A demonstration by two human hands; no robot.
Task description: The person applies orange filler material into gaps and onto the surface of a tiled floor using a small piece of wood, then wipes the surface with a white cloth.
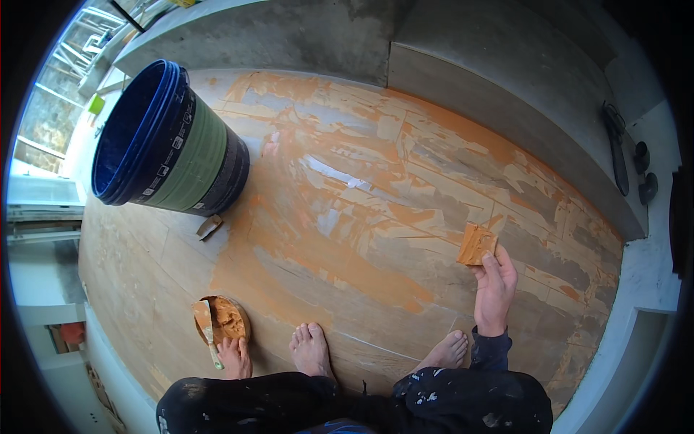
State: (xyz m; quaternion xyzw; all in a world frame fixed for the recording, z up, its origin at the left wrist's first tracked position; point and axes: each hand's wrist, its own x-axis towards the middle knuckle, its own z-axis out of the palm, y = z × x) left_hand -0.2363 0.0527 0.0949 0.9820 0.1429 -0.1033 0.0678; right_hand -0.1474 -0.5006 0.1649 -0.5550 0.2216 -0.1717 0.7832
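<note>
Between the thumb and fingers of my right hand (pixel 494 287) is a small flat spreader (pixel 477 244) coated in orange filler paste. It is held out over the floor (pixel 379 260), which is smeared with orange and tan paste. At lower left, my left hand (pixel 236 358) grips the near rim of a round tub (pixel 246 320) of the same thick paste. Across that tub's left side lies a putty knife (pixel 205 325), its blade smeared orange and its pale handle pointing towards me. My bare feet rest on the floor between the hands.
A large dark-blue plastic bucket (pixel 184 146) stands at upper left, with a small paste-stained scrap (pixel 210 227) beside its base. Grey ledges (pixel 461 87) border the floor at the back and right. Dark tool-like objects (pixel 615 149) lie on the right ledge.
</note>
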